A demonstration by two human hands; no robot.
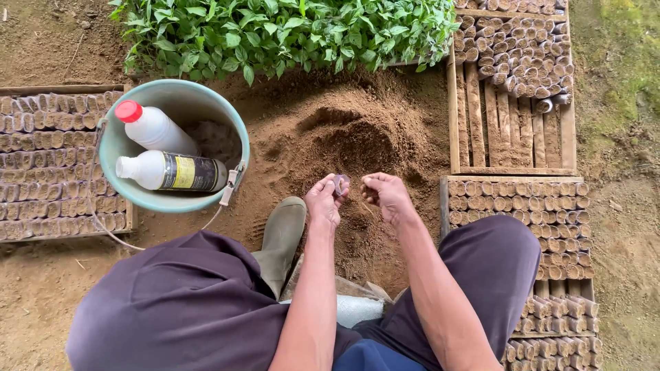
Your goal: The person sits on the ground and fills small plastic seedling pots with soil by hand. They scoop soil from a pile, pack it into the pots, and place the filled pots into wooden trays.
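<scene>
- From the head camera, two hands worked close together over a mound of loose brown soil [357, 137]: the left hand [323, 200] pinched a small soil-filled tube [341, 183] between thumb and fingers, and the right hand [385, 194] was curled nearly closed just beside it, with what it gripped hidden by the fingers.
- One teal bucket [110, 148] stood to the left on the ground, holding two white plastic bottles: one with a red cap [155, 127], and one lying on its side with a dark and yellow label [172, 172].
- One green rubber boot [282, 233] pointed toward the mound, between the bucket and the hands.
- Four wooden crates showed: one at the left [48, 158] packed with rows of filled tubes, one at upper right [512, 89] only partly filled, a full one below it [529, 213], and another at the lower right edge [557, 330].
- A bed of leafy green seedlings [275, 31] ran across the top, behind the mound.
- The person sat in dark trousers on bare earth outdoors, with mossy ground [619, 75] at the far right.
</scene>
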